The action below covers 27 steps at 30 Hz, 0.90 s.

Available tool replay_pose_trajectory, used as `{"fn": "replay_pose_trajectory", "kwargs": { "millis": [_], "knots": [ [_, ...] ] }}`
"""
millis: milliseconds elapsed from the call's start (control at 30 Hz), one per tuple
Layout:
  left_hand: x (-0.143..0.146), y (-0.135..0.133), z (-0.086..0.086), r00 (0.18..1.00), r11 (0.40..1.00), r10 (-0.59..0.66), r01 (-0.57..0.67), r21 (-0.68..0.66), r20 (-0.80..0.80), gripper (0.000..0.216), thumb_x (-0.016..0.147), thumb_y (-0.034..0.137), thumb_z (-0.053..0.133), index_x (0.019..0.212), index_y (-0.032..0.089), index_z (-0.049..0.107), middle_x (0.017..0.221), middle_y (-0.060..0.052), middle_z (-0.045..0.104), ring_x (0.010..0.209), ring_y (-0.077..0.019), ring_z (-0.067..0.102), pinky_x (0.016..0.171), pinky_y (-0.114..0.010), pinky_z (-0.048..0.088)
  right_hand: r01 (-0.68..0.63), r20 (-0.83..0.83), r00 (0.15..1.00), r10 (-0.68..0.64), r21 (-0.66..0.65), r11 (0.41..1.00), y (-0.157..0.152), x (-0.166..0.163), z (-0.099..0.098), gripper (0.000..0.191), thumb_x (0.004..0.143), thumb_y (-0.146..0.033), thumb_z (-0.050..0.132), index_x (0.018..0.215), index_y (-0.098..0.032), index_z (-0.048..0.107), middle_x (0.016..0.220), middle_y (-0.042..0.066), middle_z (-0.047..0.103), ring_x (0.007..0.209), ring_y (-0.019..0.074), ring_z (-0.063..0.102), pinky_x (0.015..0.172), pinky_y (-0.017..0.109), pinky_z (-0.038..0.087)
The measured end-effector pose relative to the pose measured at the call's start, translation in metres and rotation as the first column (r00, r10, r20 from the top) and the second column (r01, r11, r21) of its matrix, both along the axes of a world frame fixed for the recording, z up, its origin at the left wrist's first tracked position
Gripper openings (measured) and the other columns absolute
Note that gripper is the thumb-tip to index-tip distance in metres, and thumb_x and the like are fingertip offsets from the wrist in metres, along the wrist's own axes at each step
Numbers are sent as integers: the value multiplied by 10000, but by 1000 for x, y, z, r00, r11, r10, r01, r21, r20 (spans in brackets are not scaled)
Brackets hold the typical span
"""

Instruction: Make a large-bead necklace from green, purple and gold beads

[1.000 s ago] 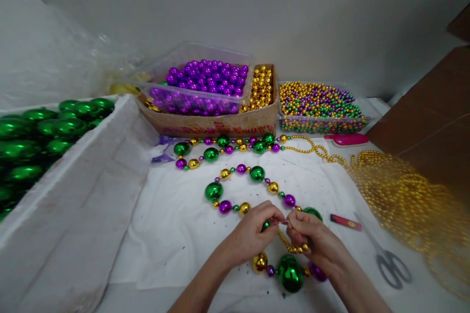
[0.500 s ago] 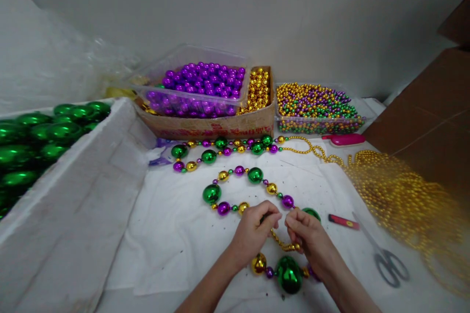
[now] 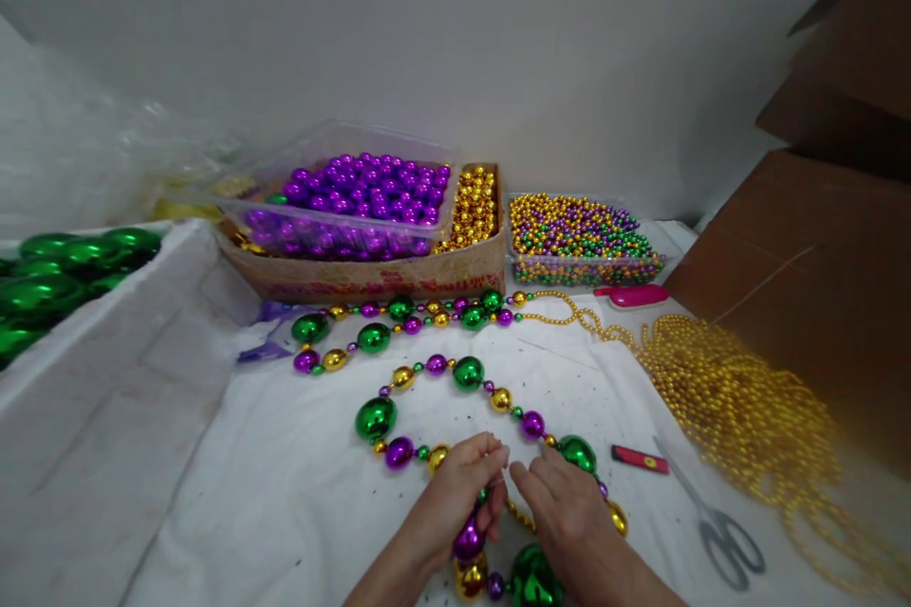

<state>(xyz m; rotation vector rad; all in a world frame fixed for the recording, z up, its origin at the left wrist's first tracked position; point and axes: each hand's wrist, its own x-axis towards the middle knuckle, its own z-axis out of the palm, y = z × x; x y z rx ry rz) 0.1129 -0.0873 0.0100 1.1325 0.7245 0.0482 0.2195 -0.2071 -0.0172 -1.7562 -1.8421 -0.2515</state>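
Note:
A necklace of green, purple and gold balls (image 3: pixel 468 374) lies in a loop on white cloth, its near part running beneath my hands. My left hand (image 3: pixel 455 488) is closed, thumb and forefinger pinched on the strand's end, with a small green bead and a purple ball (image 3: pixel 468 539) hanging below the fingers. Close beside it, my right hand (image 3: pixel 573 507) is closed too, fingertips pinched together; what they grip is hidden. A short gold bead chain (image 3: pixel 522 516) shows between the hands. Near the bottom edge sits a large green ball (image 3: pixel 535 577), partly behind my right wrist.
A second necklace (image 3: pixel 374 338) lies behind. Purple balls (image 3: pixel 370 190) and mixed small beads (image 3: pixel 584 232) fill clear tubs. Right are a red lighter (image 3: pixel 641 460), scissors (image 3: pixel 722 531), a gold bead pile (image 3: pixel 740 408) and a cardboard box (image 3: pixel 804 275). A foam box (image 3: pixel 120 379) stands left.
The view has shifted, so most things sit lower and further left. My hands have come closer together, and the purple and green beads now show under my left hand.

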Motion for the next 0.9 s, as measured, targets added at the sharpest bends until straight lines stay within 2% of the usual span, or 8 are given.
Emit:
{"fn": "replay_pose_trajectory", "kwargs": {
  "millis": [67,133,167,233,300,500,733,900],
  "knots": [
    [0,0,-1,1000,1000,-8,8,4,-8,392,734,557,573,747,192,430,457,60,509,310,-55,349,340,-170,305,-28,-33,999,25,-86,996,1,2,4,252,815,-3,409,913,-158,582,781,78,586,707,211,516,672,338,413],
    [0,0,-1,999,999,-21,23,47,-32,379,748,552,555,768,189,445,454,60,514,311,-60,362,338,-167,298,-61,-287,958,-2,-208,976,1,5,10,234,779,5,448,817,-169,599,773,67,579,730,204,495,672,321,384],
    [0,1,0,998,996,-31,35,81,-45,370,761,545,542,782,187,454,450,60,516,311,-62,369,339,-165,296,-110,-508,860,-46,-273,956,1,7,13,206,767,-5,481,763,-173,602,751,54,573,732,193,482,662,303,368],
    [0,3,3,996,985,-69,78,153,-59,351,784,525,524,807,179,475,449,57,524,318,-66,396,349,-161,295,-270,-868,461,-183,-333,903,2,14,18,132,751,-73,564,667,-171,593,655,18,541,663,156,451,597,259,333],
    [0,5,6,993,975,-117,121,187,-30,337,808,506,509,839,171,494,476,46,545,341,-71,434,364,-160,295,-399,-952,131,-277,-307,864,2,21,21,109,744,-203,631,652,-162,591,542,-23,483,518,108,383,489,225,268],
    [2,6,6,979,990,-118,102,102,166,265,811,399,570,917,159,528,602,20,587,475,-83,515,463,-186,355,-432,-873,-346,-345,-178,884,4,26,14,339,724,-453,671,659,-179,482,481,-77,367,402,49,204,373,191,118],
    [-1,1,0,963,996,-79,65,65,256,255,813,325,597,982,136,567,752,-34,628,647,-111,556,580,-215,404,-317,-743,-597,-302,-128,940,4,19,12,315,649,-330,776,687,-161,513,522,-76,329,442,41,210,362,156,125],
    [1,-7,-3,992,944,-10,-32,329,125,300,776,320,632,1023,151,638,686,4,588,573,-106,502,516,-211,365,-200,-748,-603,-277,-194,960,5,11,11,321,641,-341,783,689,-155,526,498,-72,377,433,39,240,363,155,138]
  ]
}}
